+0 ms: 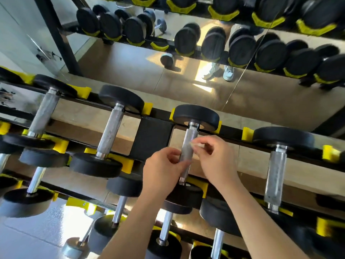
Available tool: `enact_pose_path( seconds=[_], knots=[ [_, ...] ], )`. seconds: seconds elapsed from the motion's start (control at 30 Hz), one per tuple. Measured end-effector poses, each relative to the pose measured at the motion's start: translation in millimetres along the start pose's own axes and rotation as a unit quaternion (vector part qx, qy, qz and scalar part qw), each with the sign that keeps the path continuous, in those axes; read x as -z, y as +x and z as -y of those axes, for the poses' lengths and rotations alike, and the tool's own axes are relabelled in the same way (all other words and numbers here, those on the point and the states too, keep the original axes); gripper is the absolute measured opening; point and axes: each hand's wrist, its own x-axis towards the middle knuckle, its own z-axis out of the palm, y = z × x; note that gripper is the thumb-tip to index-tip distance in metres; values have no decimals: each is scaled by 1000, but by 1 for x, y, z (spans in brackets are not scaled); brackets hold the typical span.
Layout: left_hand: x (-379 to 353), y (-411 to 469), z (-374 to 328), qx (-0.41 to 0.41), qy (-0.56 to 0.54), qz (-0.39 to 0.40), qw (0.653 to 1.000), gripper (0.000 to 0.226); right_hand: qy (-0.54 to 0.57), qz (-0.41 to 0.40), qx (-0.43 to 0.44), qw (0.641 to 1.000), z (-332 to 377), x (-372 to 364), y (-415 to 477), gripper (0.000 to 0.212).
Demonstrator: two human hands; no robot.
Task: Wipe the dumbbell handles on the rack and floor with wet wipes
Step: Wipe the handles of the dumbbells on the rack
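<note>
Black-painted steel fills the view: the rack [153,135] runs from near left to far right, is backed by a mirror [130,68], and is loaded with dumbbells seated in yellow cradles [127,163]. More weights are racked on the tier below, so anything dislodged would be dropped onto them or onto the floor [28,230].

The dumbbell [196,114] being worked on is held in the middle of the upper tier. If it is twisted or tugged hard, one head could be rolled off its cradle. Its knurled handle [190,139] is reached from the near side, and only the mid-section is covered. The ends beside the heads could be left unwiped.

The left hand [162,167] is set against the left of the handle, and its fingers [172,154] appear to be curled round the bar to steady it, though blur hides the exact hold. A slip there could get them nipped against the near head. The right hand [216,159] is held just right of the bar, its fingers [203,142] pinched on the wet wipe [198,145].

The wipe is seen only as a small pale scrap touching the bar. It could be snagged and torn by the knurling, or let fall through the gap between the rails.
</note>
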Motion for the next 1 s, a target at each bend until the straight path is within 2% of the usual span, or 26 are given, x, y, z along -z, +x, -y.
enact_pose_path(
  seconds=[0.13, 0.2, 0.27, 0.37, 0.43, 0.5, 0.57, 0.63, 0.67, 0.7, 0.77, 0.8, 0.83, 0.87, 0.93, 1.0],
  knots=[
    [-3, 11, -17, 27, 64, -56, 996, 10, 26, 15, -50, 998, 0, -7, -22, 15],
    [-4, 15, -22, 20, 110, -63, 992, 9, 28, 17, -65, 997, 1, -9, -25, 16],
    [-6, 20, -21, 16, 115, -41, 992, 11, 31, 32, -91, 995, 5, -7, -24, 19],
    [-4, 33, -9, 82, 30, 19, 996, 16, 105, 63, -179, 976, 19, 7, -23, 21],
    [4, 37, -1, 125, -35, 41, 991, 24, 234, 59, -262, 934, 32, 19, -23, 18],
    [17, 33, 1, 130, -67, 36, 989, 36, 406, 57, -343, 845, 48, 31, -22, 14],
    [32, 28, 0, 108, -103, 17, 989, 45, 518, 65, -378, 765, 62, 42, -21, 14],
    [44, 21, -2, 68, -97, 12, 993, 37, 567, 79, -378, 727, 76, 51, -21, 17],
    [51, 17, -3, 45, -75, 19, 996, 24, 581, 85, -374, 718, 83, 55, -22, 19],
    [56, 12, -4, 13, -59, 33, 998, 14, 589, 92, -369, 713, 91, 59, -22, 19],
    [69, -7, -13, -36, -58, 38, 997, 48, 587, 114, -353, 720, 107, 68, -24, 20],
    [77, -21, -22, -41, -105, 21, 993, 52, 580, 128, -341, 729, 115, 72, -26, 20],
    [86, -37, -32, -53, -170, -1, 984, 45, 570, 143, -324, 741, 121, 76, -27, 20],
    [96, -56, -46, -62, -239, -13, 969, 34, 554, 161, -304, 758, 127, 80, -30, 20],
    [112, -93, -68, -88, -331, -18, 939, 34, 499, 200, -253, 804, 139, 86, -39, 21],
    [120, -129, -82, -129, -332, -46, 933, 33, 425, 230, -208, 850, 152, 92, -53, 34]
  ],
)
